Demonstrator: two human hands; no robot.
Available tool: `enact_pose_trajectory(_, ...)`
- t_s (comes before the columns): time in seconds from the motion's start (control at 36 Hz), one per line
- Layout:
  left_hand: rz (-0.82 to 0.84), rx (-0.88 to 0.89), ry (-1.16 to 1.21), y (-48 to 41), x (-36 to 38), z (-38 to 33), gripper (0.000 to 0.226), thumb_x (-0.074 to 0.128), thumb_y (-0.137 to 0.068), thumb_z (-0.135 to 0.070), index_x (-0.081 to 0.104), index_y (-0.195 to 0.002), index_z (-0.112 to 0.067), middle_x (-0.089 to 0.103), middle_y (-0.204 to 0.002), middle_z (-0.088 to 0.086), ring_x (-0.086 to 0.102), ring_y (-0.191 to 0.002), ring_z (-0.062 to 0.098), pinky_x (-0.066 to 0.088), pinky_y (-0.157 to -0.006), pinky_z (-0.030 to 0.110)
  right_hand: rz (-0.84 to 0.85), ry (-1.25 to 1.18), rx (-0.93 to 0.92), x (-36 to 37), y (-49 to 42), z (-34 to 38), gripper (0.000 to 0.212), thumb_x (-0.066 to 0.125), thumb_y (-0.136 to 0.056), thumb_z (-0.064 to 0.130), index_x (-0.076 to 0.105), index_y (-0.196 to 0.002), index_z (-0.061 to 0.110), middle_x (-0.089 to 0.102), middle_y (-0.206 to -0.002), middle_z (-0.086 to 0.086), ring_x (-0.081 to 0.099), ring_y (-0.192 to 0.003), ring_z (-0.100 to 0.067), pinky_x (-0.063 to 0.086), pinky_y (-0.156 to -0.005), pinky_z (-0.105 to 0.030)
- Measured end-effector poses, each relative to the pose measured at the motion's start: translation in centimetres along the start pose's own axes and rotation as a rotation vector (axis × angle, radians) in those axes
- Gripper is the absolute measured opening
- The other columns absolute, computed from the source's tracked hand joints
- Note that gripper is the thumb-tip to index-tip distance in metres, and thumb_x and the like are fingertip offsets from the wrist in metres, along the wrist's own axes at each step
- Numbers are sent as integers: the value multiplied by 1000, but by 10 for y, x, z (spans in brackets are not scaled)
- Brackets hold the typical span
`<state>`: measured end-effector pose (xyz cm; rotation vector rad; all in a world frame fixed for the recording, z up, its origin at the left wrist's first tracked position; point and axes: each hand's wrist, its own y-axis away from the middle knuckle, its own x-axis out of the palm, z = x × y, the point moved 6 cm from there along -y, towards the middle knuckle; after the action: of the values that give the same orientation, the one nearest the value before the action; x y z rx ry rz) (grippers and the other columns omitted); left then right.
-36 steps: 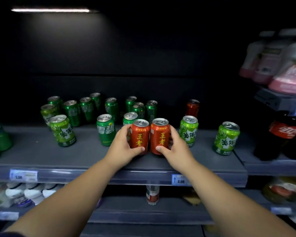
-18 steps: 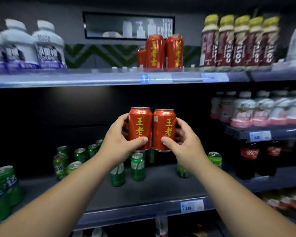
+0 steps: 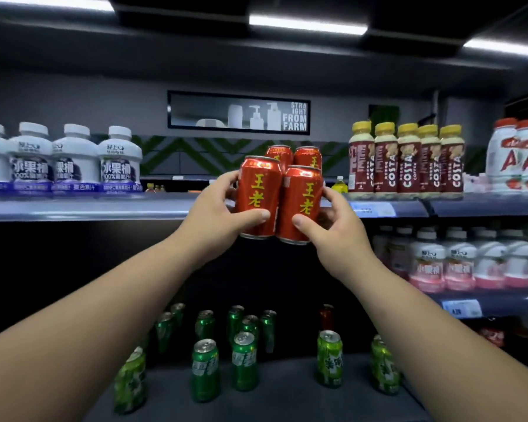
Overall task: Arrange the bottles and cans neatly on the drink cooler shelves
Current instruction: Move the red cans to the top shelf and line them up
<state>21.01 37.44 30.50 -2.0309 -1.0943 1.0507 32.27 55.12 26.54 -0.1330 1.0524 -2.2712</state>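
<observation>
Seen from the head, the left hand (image 3: 217,214) curls round the left red can (image 3: 258,196) and the right hand (image 3: 339,229) round the right red can (image 3: 301,205), their bases below the shelf lip (image 3: 104,208) beyond, so pushing in low could snag it or topple the standing cans (image 3: 307,156) just behind.

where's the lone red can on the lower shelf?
Head view, right of centre, at the back of the lower shelf: the red can stands behind a lime-green can, right of the dark green cans.

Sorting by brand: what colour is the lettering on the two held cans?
Yellow, on the red metal cans; clearest in the head view.
</observation>
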Motion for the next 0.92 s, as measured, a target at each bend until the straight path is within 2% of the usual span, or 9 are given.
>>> enact_pose_trajectory(0.08, -12, 15, -45, -12, -11, -1, 64, 79, -80, -32, 41, -131, -40, 50, -111, -26, 53, -101, -6, 43, -79, 18, -1, 26, -29, 7, -13, 14, 77, 75, -86, 40, 33, -150, 34, 55, -138, 6, 55, -124, -11, 51, -104, -44)
enact_pose_trajectory(0.22, -66, 36, -139, -29, -39, 5, 60, 79, -81, -31, 43, -127, -43, 55, -110, -24, 56, -102, -2, 45, -82, 22, 31, 46, -69, 32, -32, 36, 77, 73, -90, 35, 30, -153, 31, 52, -137, 8, 50, -121, -6, 47, -105, -36)
enact_pose_trajectory(0.33, -122, 7, -171, -40, -67, 21, 59, 79, -81, -27, 45, -128, -42, 57, -110, -21, 55, -104, -1, 45, -90, 31, 71, 100, -101, 59, -46, 46, 79, 72, -90, 38, 26, -154, 32, 47, -147, 5, 46, -129, -11, 43, -105, -37)
enact_pose_trajectory(0.42, -147, -38, -200, -51, -83, 35, 56, 78, -82, -29, 43, -124, -43, 55, -105, -25, 53, -100, -2, 44, -92, 33, 92, 135, -122, 80, -59, 50, 79, 71, -91, 40, 26, -155, 31, 48, -147, 5, 47, -132, -16, 44, -106, -39)
enact_pose_trajectory(0.53, -193, -87, -196, -70, -96, 55, 52, 79, -82, -28, 45, -120, -41, 56, -102, -24, 57, -104, 8, 46, -94, 35, 81, 184, -124, 105, -87, 54, 78, 69, -91, 42, 25, -155, 30, 51, -144, 3, 51, -130, -19, 46, -106, -42)
enact_pose_trajectory(0.61, -223, -110, -241, -84, -101, 69, 50, 80, -80, -27, 48, -117, -38, 57, -98, -24, 58, -94, 3, 47, -93, 34, 86, 212, -105, 123, -107, 51, 78, 67, -93, 39, 22, -156, 28, 52, -144, 1, 52, -128, -21, 45, -105, -39)
enact_pose_trajectory(0.67, -228, -122, -275, -92, -102, 79, 51, 81, -80, -26, 49, -118, -36, 56, -97, -23, 59, -97, 9, 47, -92, 34, 92, 241, -80, 134, -116, 44, 79, 66, -94, 38, 20, -156, 28, 52, -144, -1, 52, -129, -24, 46, -106, -43)
enact_pose_trajectory(0.75, -227, -168, -261, -96, -101, 100, 51, 81, -80, -26, 51, -122, -32, 61, -103, -15, 61, -104, 14, 48, -96, 37, 90, 354, -69, 148, -122, 32, 76, 64, -94, 41, 21, -155, 27, 56, -138, -3, 56, -124, -28, 48, -102, -45)
enact_pose_trajectory(0.92, -225, -214, -396, -90, -97, 122, 62, 77, -79, -47, 47, -132, -35, 64, -122, -8, 61, -110, 17, 49, -97, 48, 136, 553, -62, 159, -126, 22, 68, 57, -97, 49, 26, -149, 19, 59, -134, -8, 59, -116, -33, 48, -92, -44)
